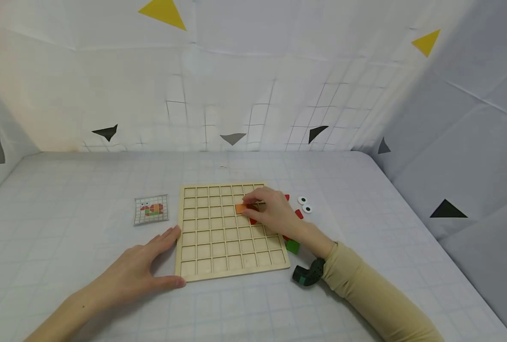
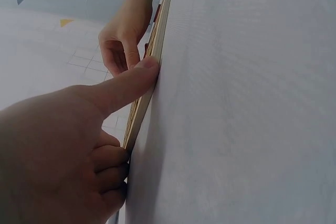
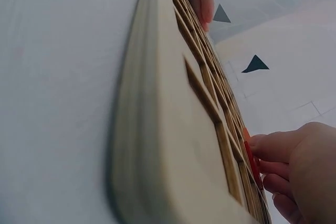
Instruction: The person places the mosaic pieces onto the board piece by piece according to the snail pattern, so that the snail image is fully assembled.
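A wooden grid board lies on the table. My left hand rests along its left side, thumb at the near corner and outstretched fingertips against the edge. In the left wrist view, the left thumb lies over the board's rim. Over the upper right squares, my right hand is bent down, pinching an orange square tile at its right side. A red tile lies in the grid just under those fingers, partly hidden. The right wrist view shows the red tile close beside the fingertips.
Left of the board lies a small picture card with a coloured figure on a grid. Right of it are two eye pieces, a green tile and loose red pieces. A dark device sits at the right wrist.
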